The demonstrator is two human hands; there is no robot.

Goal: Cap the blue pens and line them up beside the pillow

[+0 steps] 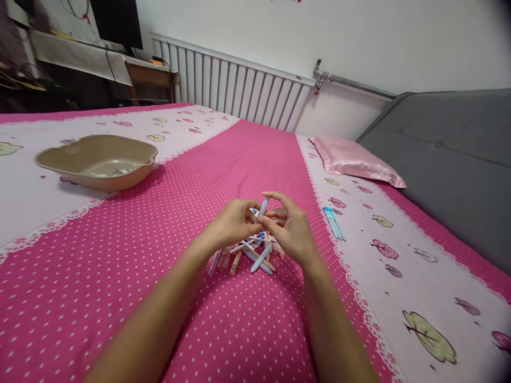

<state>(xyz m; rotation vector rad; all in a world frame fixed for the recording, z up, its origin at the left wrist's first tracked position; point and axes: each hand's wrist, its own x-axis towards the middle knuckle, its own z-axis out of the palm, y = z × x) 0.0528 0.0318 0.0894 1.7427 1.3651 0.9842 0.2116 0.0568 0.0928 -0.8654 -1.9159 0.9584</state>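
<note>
Both hands meet over a pile of pens (249,255) lying on the pink dotted bedsheet (159,255). My right hand (293,229) pinches a light blue pen (264,206) that points up between the fingers. My left hand (235,221) is closed with its fingertips against the same pen's lower end. The pile holds several white, blue and tan pens, partly hidden under my hands.
A beige heart-shaped basin (98,159) sits at the left on the bed. A few blue pens (333,222) lie apart to the right of the pile. A pink pillow (353,159) lies by the grey headboard (451,159). A white radiator (239,88) lines the far wall.
</note>
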